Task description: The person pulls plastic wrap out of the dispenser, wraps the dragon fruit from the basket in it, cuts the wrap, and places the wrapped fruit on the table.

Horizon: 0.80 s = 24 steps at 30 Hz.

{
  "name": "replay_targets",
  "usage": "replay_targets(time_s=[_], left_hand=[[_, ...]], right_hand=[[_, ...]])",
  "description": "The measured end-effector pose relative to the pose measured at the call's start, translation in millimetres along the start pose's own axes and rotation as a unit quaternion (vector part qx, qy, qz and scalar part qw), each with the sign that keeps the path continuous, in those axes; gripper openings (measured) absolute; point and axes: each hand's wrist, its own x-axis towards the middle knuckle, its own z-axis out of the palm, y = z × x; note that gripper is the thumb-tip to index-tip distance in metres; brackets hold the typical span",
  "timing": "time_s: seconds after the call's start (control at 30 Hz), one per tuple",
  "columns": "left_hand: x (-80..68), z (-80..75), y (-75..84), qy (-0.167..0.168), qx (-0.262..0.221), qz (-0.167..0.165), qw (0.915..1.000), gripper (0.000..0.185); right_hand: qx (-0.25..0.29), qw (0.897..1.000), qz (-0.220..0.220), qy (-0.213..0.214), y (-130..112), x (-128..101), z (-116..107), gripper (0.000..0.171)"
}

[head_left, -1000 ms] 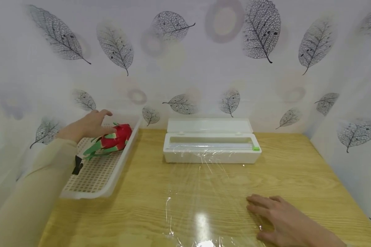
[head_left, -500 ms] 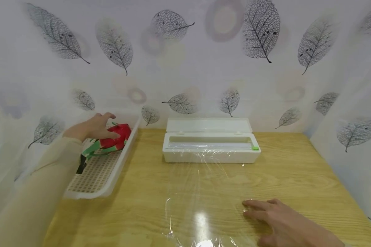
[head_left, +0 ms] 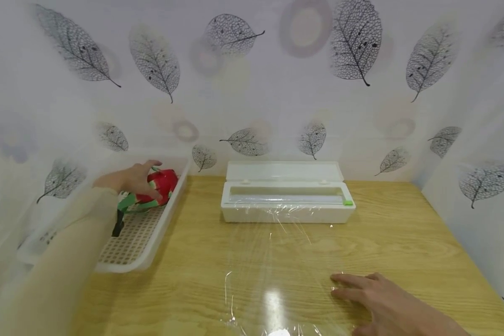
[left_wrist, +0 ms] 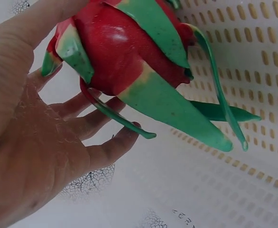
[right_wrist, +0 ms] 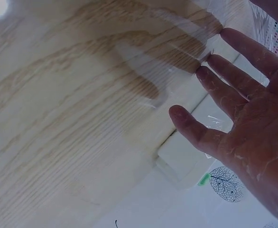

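In the head view, a red dragon fruit (head_left: 167,181) with green scales lies in the white basket (head_left: 151,247) on the left. My left hand (head_left: 132,179) grips it from the left, thumb across the near side and index finger arched over the far side. Seen from the left wrist, the other fingers (left_wrist: 98,114) reach behind the dragon fruit, the little finger standing off it. My right hand (head_left: 382,303) rests low on the right with spread fingers, fingertips at the edge of a clear sheet of cling film (head_left: 273,266).
A white cling film dispenser (head_left: 287,213) with raised lid and a green slider (head_left: 347,202) stands at the back of the wooden table (head_left: 407,233). The film runs from it toward the front. A leaf-print curtain (head_left: 277,102) borders the back and sides.
My left hand has moved slightly right and closed around the dragon fruit, which has hardly shifted. My right hand has slid a little left and nearer, onto the film's edge.
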Motion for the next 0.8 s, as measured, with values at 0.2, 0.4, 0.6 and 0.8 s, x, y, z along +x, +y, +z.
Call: replay_targets(time_s=[0.2,0.4,0.6,0.8], left_hand=[[3.1,6.0,-2.7,-0.005,-0.004,-0.001,1.0,0.11],[4.7,8.9,-0.2,0.008,-0.003,-0.004,1.0,0.109],[12.6,16.3,-8.5,0.011,-0.015,-0.016,0.9997,0.107],[15.5,24.4,-24.8,0.005,-0.043,-0.013,0.999,0.107]], right_hand=[[0.0,1.0,-0.002,0.0,0.4,-1.3,-0.1,0.07],[-0.003,1.0,0.007,0.007,-1.2,-3.7,0.9,0.069],[0.011,1.0,0.018,-0.022,1.3,-1.2,2.9,0.07],[0.004,1.0,0.014,-0.018,1.6,-3.5,2.8,0.068]])
